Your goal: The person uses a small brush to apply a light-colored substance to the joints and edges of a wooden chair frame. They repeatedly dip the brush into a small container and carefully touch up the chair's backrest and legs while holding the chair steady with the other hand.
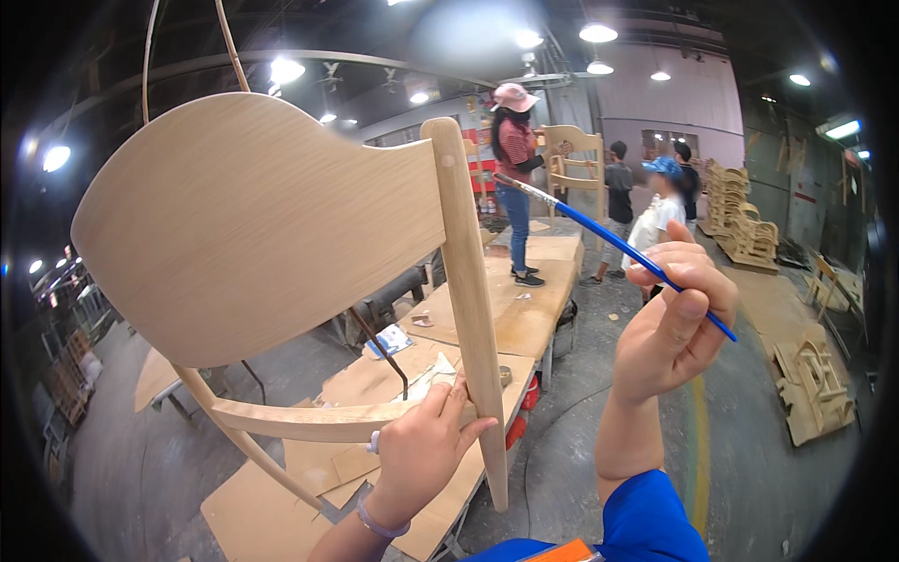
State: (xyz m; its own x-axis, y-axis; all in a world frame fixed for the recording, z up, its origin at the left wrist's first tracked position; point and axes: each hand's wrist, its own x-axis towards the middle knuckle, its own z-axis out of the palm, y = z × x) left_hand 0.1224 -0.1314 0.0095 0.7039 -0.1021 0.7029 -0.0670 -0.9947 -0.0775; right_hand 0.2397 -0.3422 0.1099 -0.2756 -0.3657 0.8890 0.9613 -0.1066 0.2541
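A pale wooden chair frame (pixel 464 281) fills the left half, with a broad curved backrest panel (pixel 262 234) and a thin cross rail (pixel 300 421) joined to its post. My left hand (pixel 421 459) grips the frame where rail and post meet, its thumb against the post. Something small and white shows at that hand's left edge; I cannot make out what. Raised to the right of the frame, my right hand (pixel 688 314) pinches a slim paintbrush with a blue handle (pixel 613 239). The brush tip points up and left, apart from the wood.
Behind the frame runs a long low table (pixel 431 309) covered in cardboard, with paper scraps on it. A person in a pink cap (pixel 515 140) stands on it beside another chair (pixel 576 159); more people stand beyond. Stacked wooden parts (pixel 740 215) and a cardboard-laid floor strip lie right.
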